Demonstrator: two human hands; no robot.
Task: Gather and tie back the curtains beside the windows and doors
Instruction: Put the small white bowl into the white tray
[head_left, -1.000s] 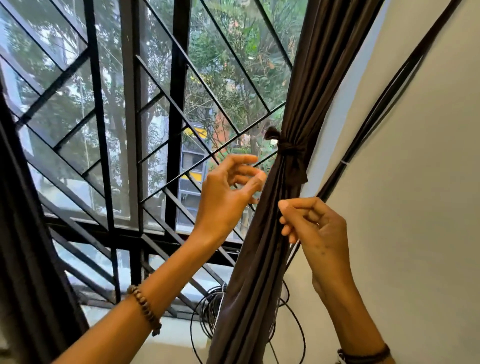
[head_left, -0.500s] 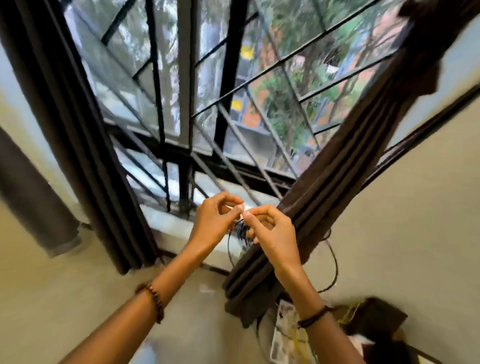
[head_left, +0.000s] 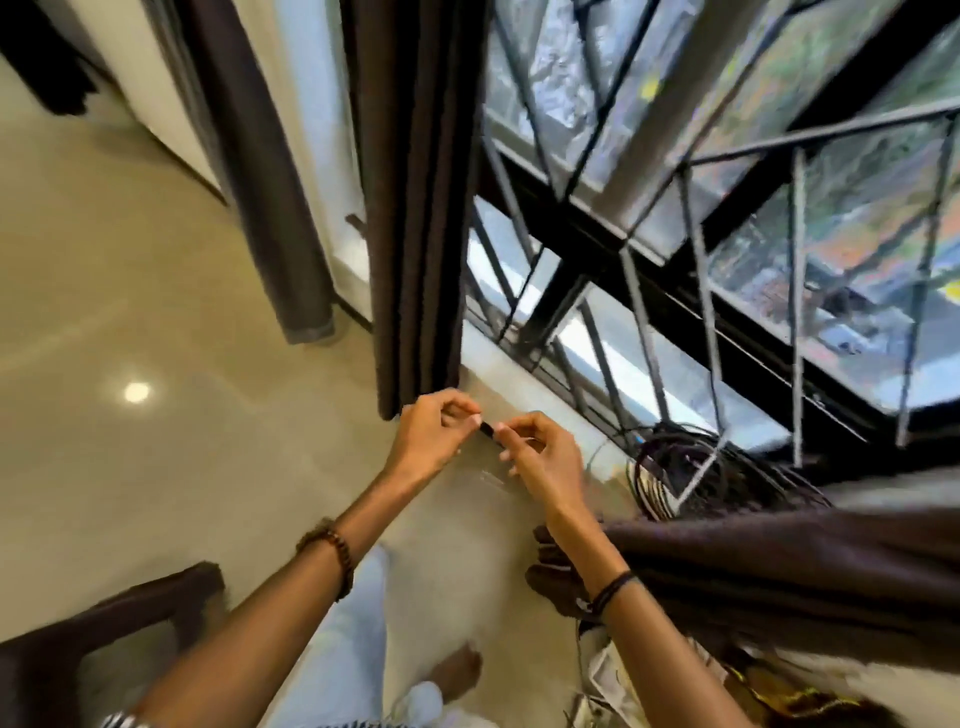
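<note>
Curtain (head_left: 415, 208) hangs loose in straight folds against the left edge of the window grille (head_left: 701, 291), its hem just above the floor (head_left: 156, 338) and close behind the hands; nothing is gathered or tied round it.

In the head view, the left hand (head_left: 431, 439) and right hand (head_left: 543, 460) meet in front of that hem. The fingers (head_left: 470, 422) of each are narrowed to a pinch on the opposite ends of a small dark strip (head_left: 488, 431), probably a tie; blur hides what it is made of.

The likely risks: the strip is small and held only by the tips, so it could slip and drop once one hand lets go to gather the folds. It may also prove short for so thick a bundle, leaving a knot that loosens.

A second dark curtain (head_left: 280, 218) hangs further left, also loose. A third curtain (head_left: 779, 566) crosses the lower right, just beside the right forearm, and could snag an elbow. A coil of cables (head_left: 696, 467) lies under the window near the right hand, with papers (head_left: 613, 675) below, both a tripping hazard for the bare foot (head_left: 457, 670). A dark chair (head_left: 104, 629) stands at lower left, well apart.
</note>
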